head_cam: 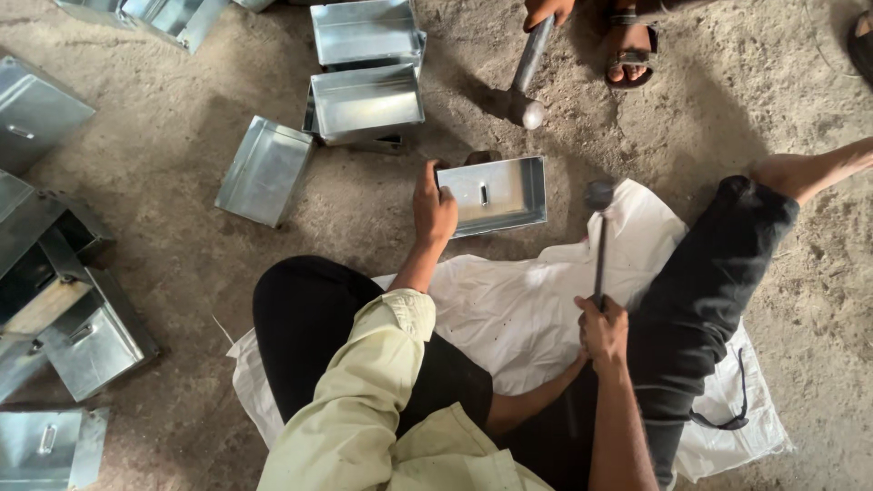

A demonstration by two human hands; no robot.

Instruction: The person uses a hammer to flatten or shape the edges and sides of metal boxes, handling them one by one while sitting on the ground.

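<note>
I sit on a white cloth (509, 309) on a dirt floor. My left hand (434, 207) grips the left edge of a shiny sheet-metal box (496, 193) that stands on the ground in front of me, its slotted face toward me. My right hand (601, 329) is closed around the dark handle of a hammer (599, 236), whose round head hovers just right of the box. Beyond the box, another person's hand (546, 10) holds a second hammer (526, 82) with its head near the ground.
More metal boxes lie around: two stacked trays (366, 73) at the back, one box (265, 170) tipped to the left, several (64, 309) along the left edge. Another person's sandalled foot (629, 45) is at the top. My legs in black trousers (700, 300) spread either side.
</note>
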